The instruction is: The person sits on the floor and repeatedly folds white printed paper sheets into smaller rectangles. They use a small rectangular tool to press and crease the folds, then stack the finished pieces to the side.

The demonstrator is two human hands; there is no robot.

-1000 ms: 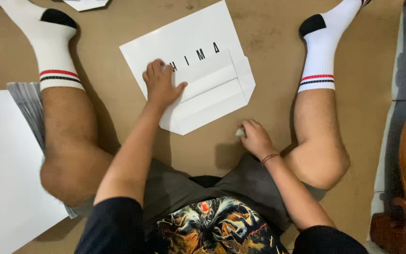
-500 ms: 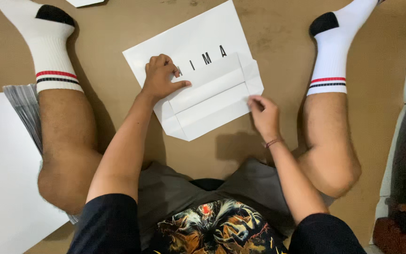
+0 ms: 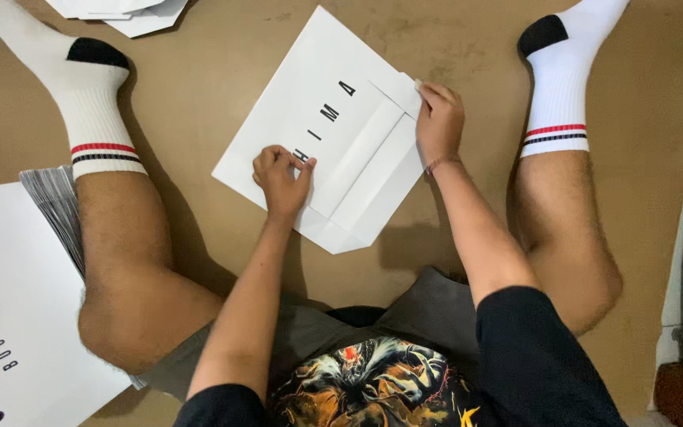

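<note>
— Between the outstretched legs, on the brown floor (image 3: 223, 103), a flat white paper bag (image 3: 310, 119) with black lettering is laid at a slant, its folded bottom flaps turned toward the person's right side. How is it being held?

— It is pressed down by the left hand (image 3: 282, 178), whose curled fingers rest on the printed face near the lower edge; nothing is enclosed by that hand. The upper corner of the folded flap (image 3: 373, 162) is pinched between the fingertips of the right hand (image 3: 439, 119), which are nearly closed on the paper.

— What could be spoiled from here?

— The crease could be set crooked if the sheet is allowed to turn under the left hand, since only a small patch is pinned. The corner could be creased or torn if it is pulled too hard by the right fingertips.

— And what lies around it?

— A stack of white printed sheets (image 3: 17, 308) lies at the left edge of the floor, touching the left leg (image 3: 132, 261); more white paper pieces (image 3: 124, 9) are seen at the far edge. A slip could be caused if the stack were nudged by the leg.
</note>
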